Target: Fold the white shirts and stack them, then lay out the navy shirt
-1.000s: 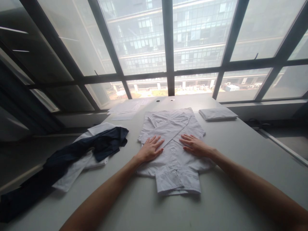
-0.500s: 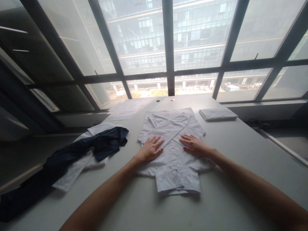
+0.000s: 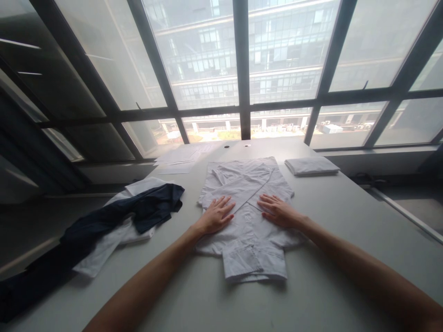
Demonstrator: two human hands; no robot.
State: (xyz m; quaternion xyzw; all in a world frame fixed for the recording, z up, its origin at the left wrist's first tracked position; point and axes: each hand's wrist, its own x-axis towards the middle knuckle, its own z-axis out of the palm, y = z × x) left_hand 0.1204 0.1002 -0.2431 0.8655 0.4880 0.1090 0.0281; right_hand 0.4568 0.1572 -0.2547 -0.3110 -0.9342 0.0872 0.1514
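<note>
A white button-up shirt lies spread on the pale table in the middle of the head view, its collar toward me and its sleeves folded across its body. Flat on the shirt's left side rests my left hand, fingers stretched and slightly spread. My right hand lies flat on the right side in the same way, fingers pointing inward. Between the two hands runs the front of the shirt with its buttons. Neither hand grips the cloth. The palms hide the fabric beneath them.
Dark navy clothing and white garments lie heaped at the left table edge. A folded white garment sits at the back right. Paper sheets lie at the back left. Windows rise beyond the table.
Both hands stay flat on the shirt in nearly the same place. The whole view has shifted very slightly; nothing was taken hold of or let go.
</note>
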